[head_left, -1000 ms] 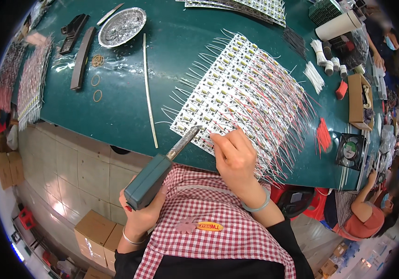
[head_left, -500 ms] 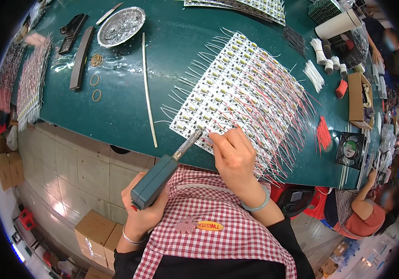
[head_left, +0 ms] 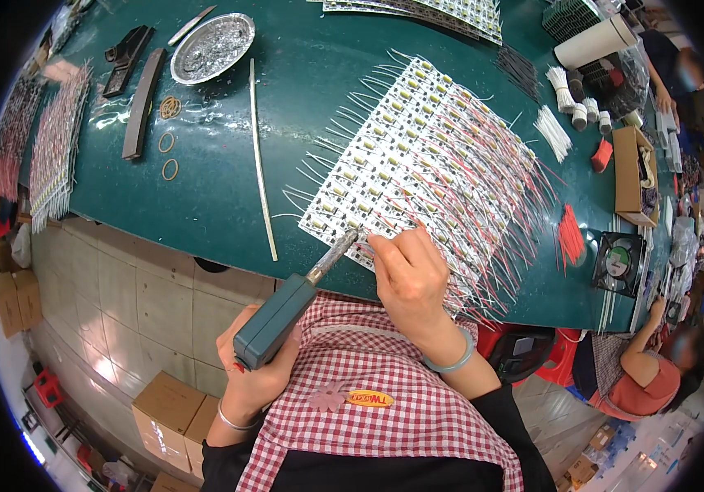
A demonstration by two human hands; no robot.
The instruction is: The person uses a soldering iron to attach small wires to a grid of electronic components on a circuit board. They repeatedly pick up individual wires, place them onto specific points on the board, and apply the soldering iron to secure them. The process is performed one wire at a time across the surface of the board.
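My left hand (head_left: 260, 379) is wrapped round the dark green handle of a soldering iron (head_left: 274, 321). The iron's grey metal tip points up and right and meets the near left corner of a white circuit board panel (head_left: 375, 157). Rows of small yellowish parts cover the panel, with white wires sticking out on the left and red and white wires over the right side. My right hand (head_left: 414, 279) rests over the panel's near edge, its thumb and index finger pinched on a thin wire beside the iron's tip. The fingers partly hide the wire.
A long strip of solder (head_left: 259, 156) lies left of the panel on the green table (head_left: 212, 184). Beyond it are a metal bowl (head_left: 178, 69) of scraps, rubber bands (head_left: 170, 107) and a dark curved bar (head_left: 144, 102). Red wires (head_left: 570, 234) and a fan (head_left: 618, 258) lie right; co-workers sit there.
My right fingertips have shifted slightly left, close to the iron's tip. The iron has moved only a little, its tip still at the panel's corner.
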